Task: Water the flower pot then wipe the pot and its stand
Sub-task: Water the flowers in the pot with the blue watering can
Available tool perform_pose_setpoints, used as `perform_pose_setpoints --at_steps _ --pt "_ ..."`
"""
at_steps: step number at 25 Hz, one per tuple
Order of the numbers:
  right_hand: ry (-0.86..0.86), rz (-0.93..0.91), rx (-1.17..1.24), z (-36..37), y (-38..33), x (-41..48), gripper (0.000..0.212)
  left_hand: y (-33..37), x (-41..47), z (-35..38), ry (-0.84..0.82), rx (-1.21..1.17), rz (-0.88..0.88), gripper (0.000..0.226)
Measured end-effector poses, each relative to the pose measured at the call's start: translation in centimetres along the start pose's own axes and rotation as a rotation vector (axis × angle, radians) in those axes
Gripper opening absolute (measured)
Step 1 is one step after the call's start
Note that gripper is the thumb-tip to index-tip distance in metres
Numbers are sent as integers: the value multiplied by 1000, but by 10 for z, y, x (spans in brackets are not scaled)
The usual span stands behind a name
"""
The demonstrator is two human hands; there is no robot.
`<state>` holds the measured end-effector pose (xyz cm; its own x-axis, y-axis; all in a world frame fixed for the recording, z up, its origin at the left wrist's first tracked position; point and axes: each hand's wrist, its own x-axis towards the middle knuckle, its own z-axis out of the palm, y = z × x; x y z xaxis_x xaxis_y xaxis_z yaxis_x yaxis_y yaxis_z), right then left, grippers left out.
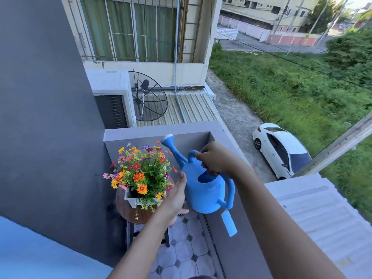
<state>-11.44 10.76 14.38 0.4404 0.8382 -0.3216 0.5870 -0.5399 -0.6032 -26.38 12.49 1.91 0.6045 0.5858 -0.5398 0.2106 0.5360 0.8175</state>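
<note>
A white square pot (pixel 130 200) full of orange, red and yellow flowers (pixel 138 170) stands on a round brown wooden stand (pixel 128 213) in the balcony corner. To its right my right hand (pixel 216 160) grips the top handle of a blue watering can (pixel 203 190), held in the air with its spout (pixel 171 146) pointing up and left, above the flowers' right edge. A blue tag hangs from the can's rear handle. My left hand (pixel 175 198) is open with straight fingers, between the flowers and the can's body.
A grey wall (pixel 50 117) closes the left side. The grey balcony parapet (pixel 157 128) runs behind and to the right of the can. The floor (pixel 187 248) is tiled. Below the balcony are a white car (pixel 281 150), grass and a satellite dish (pixel 149 97).
</note>
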Motion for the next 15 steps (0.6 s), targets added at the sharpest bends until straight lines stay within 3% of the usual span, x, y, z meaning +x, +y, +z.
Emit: perform_pose_setpoints --at_steps 3,8,10,15 --pt "58 95 186 -2 37 -14 36 -1 10 16 -36 82 -36 94" --pt "209 229 609 -6 83 -49 24 -1 24 54 -121 149 -26 68" --pt "326 261 778 -5 98 -62 24 -2 29 74 -174 174 16 57" --pt "702 301 1108 -5 141 -87 25 -13 53 130 -329 327 96 59"
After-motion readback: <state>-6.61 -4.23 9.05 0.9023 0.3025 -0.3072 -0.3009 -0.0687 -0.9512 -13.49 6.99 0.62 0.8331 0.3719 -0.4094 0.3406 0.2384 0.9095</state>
